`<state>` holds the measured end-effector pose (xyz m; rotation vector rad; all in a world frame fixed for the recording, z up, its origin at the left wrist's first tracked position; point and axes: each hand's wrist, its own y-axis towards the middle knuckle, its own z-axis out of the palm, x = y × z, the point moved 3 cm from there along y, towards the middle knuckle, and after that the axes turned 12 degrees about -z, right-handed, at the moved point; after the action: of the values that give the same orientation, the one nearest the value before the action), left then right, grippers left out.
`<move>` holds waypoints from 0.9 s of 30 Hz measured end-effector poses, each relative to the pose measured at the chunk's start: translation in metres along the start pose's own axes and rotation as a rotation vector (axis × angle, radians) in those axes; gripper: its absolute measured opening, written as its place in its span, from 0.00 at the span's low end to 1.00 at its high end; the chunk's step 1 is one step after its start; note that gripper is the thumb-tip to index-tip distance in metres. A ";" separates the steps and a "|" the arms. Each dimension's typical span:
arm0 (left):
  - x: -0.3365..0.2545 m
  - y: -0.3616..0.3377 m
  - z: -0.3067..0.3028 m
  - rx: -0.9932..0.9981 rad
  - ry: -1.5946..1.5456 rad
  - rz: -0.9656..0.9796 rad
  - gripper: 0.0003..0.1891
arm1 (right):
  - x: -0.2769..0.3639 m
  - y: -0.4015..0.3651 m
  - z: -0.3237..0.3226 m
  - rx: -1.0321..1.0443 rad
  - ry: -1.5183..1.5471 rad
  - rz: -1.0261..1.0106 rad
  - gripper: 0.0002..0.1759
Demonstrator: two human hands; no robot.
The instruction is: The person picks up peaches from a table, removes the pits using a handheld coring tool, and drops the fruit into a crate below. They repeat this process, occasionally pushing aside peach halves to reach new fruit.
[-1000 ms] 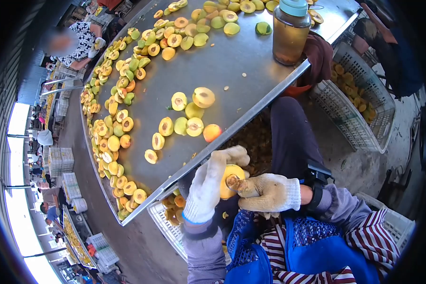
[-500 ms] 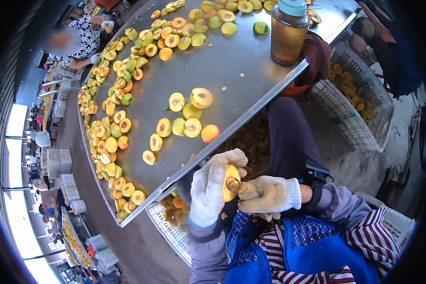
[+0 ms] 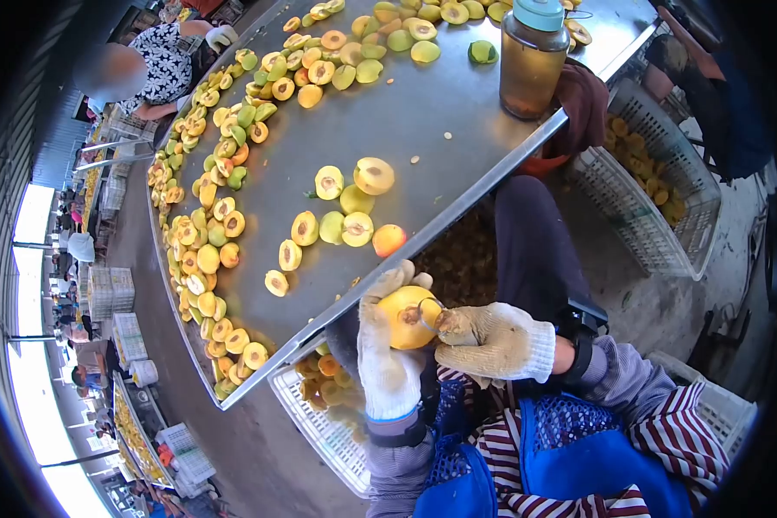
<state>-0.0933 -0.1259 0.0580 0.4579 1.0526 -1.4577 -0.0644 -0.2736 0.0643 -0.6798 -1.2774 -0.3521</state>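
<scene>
My left hand [image 3: 387,367], in a white work glove, is closed around a yellow peach half [image 3: 399,318] with its cut side facing the other hand. In my right hand [image 3: 501,345], also gloved, is a small pitting tool with a looped metal wire [image 3: 426,302]; its grip is hidden by the fingers. The loop touches the cut face near the pit hollow. Just past the table edge lie several loose halves, some with brown pit centres [image 3: 356,230], and a reddish one [image 3: 389,241].
A metal table [image 3: 337,129] bears a long band of peach halves [image 3: 207,259] and a jar of brown liquid [image 3: 531,73]. White crates with fruit stand below left [image 3: 332,440] and at right [image 3: 647,207]. Across the table a person [image 3: 160,69] works.
My left hand has turned the peach half so its cut face shows more. The tool's wire loop now shows against it. Across the table, the other person's gloved hand has shifted.
</scene>
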 end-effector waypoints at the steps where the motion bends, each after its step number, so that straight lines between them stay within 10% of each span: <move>1: -0.002 0.000 0.000 -0.016 0.037 0.022 0.29 | 0.000 0.000 0.000 -0.003 -0.052 -0.039 0.16; 15: -0.001 -0.019 0.029 -0.195 0.383 0.422 0.23 | -0.005 -0.004 0.015 -0.156 -0.289 -0.424 0.18; 19: -0.015 -0.019 0.031 -0.102 0.615 0.557 0.19 | 0.011 -0.010 0.012 0.190 0.250 0.078 0.18; 22: -0.017 -0.021 0.037 -0.074 0.565 0.510 0.18 | 0.007 -0.011 0.009 0.312 0.330 0.085 0.18; 27: -0.026 -0.025 0.046 -0.130 0.612 0.320 0.20 | -0.001 -0.009 0.015 -0.004 0.005 -0.383 0.14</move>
<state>-0.0972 -0.1510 0.1105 0.9678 1.4635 -0.9716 -0.0815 -0.2709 0.0677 -0.4337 -1.4013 -0.6680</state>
